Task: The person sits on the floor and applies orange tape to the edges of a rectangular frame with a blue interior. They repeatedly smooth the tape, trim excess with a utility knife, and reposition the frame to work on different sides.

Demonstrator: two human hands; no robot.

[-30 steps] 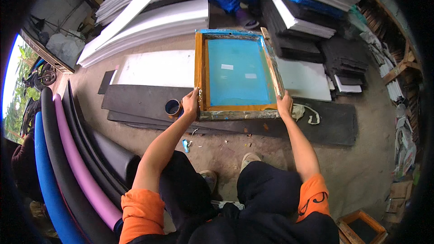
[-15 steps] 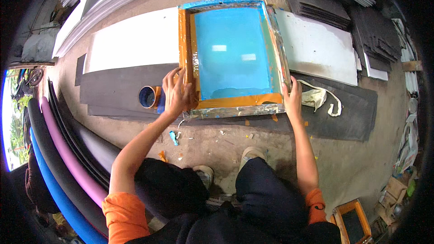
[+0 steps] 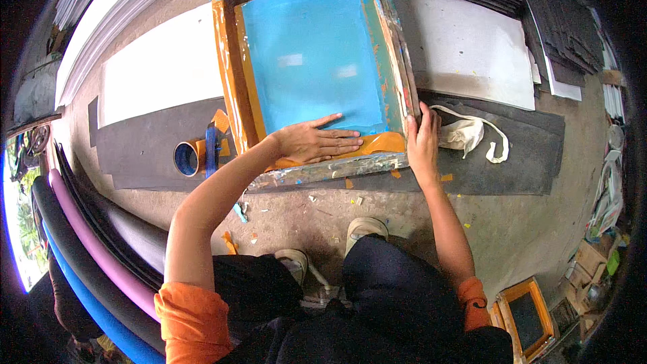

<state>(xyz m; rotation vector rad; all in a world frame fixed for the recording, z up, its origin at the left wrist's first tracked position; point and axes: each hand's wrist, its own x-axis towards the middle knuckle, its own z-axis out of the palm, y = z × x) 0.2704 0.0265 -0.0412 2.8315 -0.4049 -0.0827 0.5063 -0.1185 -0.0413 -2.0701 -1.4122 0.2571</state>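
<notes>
A screen printing frame (image 3: 224, 71) with a blue mesh (image 3: 310, 54) and brown tape along its inner edges lies ahead of me, slightly turned. My left hand (image 3: 311, 143) rests flat on the taped near border, fingers stretched to the right and partly over the mesh. At the near right corner my right hand (image 3: 423, 138) grips the frame's outer side, thumb on the near side; some of its fingers are hidden. Left of the frame stands a tape roll (image 3: 199, 152) beside an upright blue piece (image 3: 211, 148). A crumpled white cloth (image 3: 462, 136) with a strap lies by my right hand.
White sheets (image 3: 165, 64) and dark sheets (image 3: 155, 131) lie around the frame. Stacks of black sheets (image 3: 552, 34) are at the far right. Rolled material, including a pink roll (image 3: 101, 236), runs along the left. A small orange-edged frame (image 3: 539, 313) stands at lower right. Scraps dot the floor.
My left hand has moved from the frame's left side onto its near taped border and flattened out. The frame appears further left and higher in view. My right hand stays at its right side.
</notes>
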